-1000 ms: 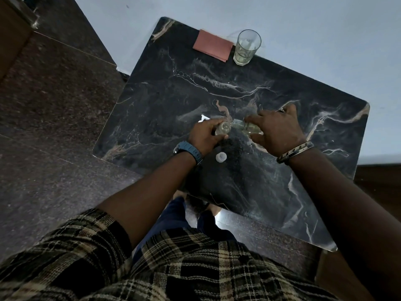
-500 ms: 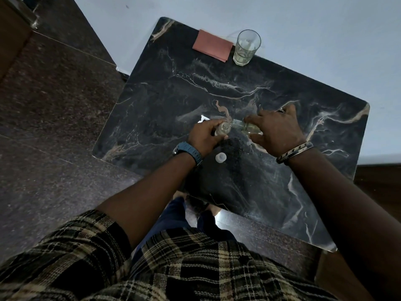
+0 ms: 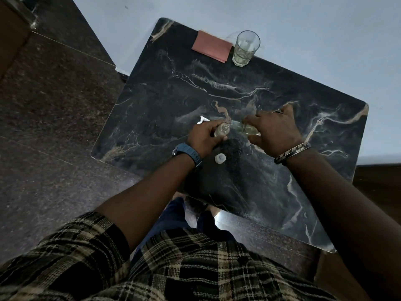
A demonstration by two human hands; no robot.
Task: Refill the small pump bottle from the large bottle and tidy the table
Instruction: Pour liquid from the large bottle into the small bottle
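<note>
1. Centrally on the dark marble worktop (image 3: 282,192), the left hand (image 3: 204,137) has its fingers wrapped round the small bottle (image 3: 221,130).
2. Just right, the right hand (image 3: 275,131) grips the large bottle (image 3: 249,129), tilted with its neck at the small bottle's mouth.
3. Nearer, a white cap (image 3: 220,158) lies loose.
4. Far off stand a glass (image 3: 246,48) and a pink cloth (image 3: 211,46).

Left hand (image 3: 204,135) and right hand (image 3: 274,131) over the middle of the worktop (image 3: 152,118), side by side, the small bottle (image 3: 221,129) in the left, the large bottle (image 3: 249,129) in the right, necks meeting between them. Cap (image 3: 220,158) on the worktop just nearer than the left hand. Glass (image 3: 246,48) and flat pad (image 3: 211,48) at the far edge, well beyond both hands, pad left of glass.
</note>
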